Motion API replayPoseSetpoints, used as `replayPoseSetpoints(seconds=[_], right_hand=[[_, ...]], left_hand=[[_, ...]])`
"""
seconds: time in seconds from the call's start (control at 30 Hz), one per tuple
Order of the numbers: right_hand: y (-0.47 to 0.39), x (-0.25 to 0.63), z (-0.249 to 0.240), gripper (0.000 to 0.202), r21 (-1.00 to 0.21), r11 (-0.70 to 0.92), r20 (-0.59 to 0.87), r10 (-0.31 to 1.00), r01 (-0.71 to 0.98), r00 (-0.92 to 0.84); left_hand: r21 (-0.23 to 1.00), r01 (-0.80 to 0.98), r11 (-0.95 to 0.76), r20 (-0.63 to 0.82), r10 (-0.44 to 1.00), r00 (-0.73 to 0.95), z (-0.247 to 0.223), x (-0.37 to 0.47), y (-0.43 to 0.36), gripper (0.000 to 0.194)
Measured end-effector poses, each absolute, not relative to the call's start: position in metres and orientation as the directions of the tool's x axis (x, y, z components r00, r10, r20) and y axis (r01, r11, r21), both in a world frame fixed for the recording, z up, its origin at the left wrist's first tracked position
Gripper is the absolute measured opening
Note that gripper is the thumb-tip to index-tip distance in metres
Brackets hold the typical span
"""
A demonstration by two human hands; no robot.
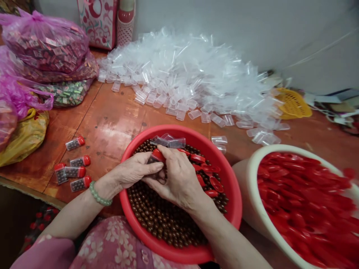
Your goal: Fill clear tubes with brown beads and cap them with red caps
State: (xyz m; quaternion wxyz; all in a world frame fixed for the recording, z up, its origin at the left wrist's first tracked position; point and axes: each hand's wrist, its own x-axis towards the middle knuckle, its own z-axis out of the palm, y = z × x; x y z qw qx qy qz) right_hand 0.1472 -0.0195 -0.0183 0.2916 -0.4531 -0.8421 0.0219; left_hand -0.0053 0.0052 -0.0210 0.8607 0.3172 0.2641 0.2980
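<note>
"Over the red basin (234, 209), what are the hands doing?"

"They're together. The left hand (134, 172) and right hand (179, 179) are both closed around a small red-capped container (156, 157), above the brown beads (165, 220)."

"Anything else inside the basin?"

"Clear cases (177, 142) near its twelve o'clock rim, and red plastic pieces (198, 158) lying on the beads between one and three."

"And around it, counting from the basin's middle?"

"At twelve, a big heap of empty clear cases (185, 74) sits on the bench (112, 119). Near two, there's a yellow basket (295, 104), its left side partly behind the heap. At three, a cream tub (254, 186) full of red pieces stands just beside the basin."

"What about the left side?"

"Five filled containers (75, 172) with red ends lie between nine and ten. Between ten and eleven are pink plastic bags (49, 45), packed with small pieces too indistinct to identify."
</note>
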Motion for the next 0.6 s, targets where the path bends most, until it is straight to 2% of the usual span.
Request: replayPoseSetpoints(seconds=[0.1,0.23,0.37,0.47,0.6], right_hand=[[-0.019,0.143,-0.02,0.061,-0.292,0.593,0.516,0.758,0.75,-0.399],[-0.018,0.142,-0.022,0.074,-0.293,0.615,0.546,0.736,0.732,-0.4],[-0.018,0.142,-0.024,0.082,-0.295,0.626,0.541,0.732,0.722,-0.414],[-0.017,0.145,-0.023,0.085,-0.264,0.651,0.577,0.698,0.711,-0.425],[-0.014,0.149,-0.02,0.087,-0.219,0.682,0.611,0.653,0.698,-0.447]], left_hand=[[0.636,-0.336,0.695,-0.315,0.631,0.709,-0.02,-0.005,0.008,0.053],[0.538,-0.325,0.778,-0.436,0.587,0.682,-0.023,0.001,0.011,0.064],[0.513,-0.319,0.797,-0.572,0.594,0.566,-0.022,0.012,0.008,0.045],[0.52,-0.342,0.783,-0.573,0.616,0.541,-0.018,0.018,0.007,0.035],[0.543,-0.336,0.769,-0.551,0.629,0.548,-0.014,0.024,0.008,0.032]])
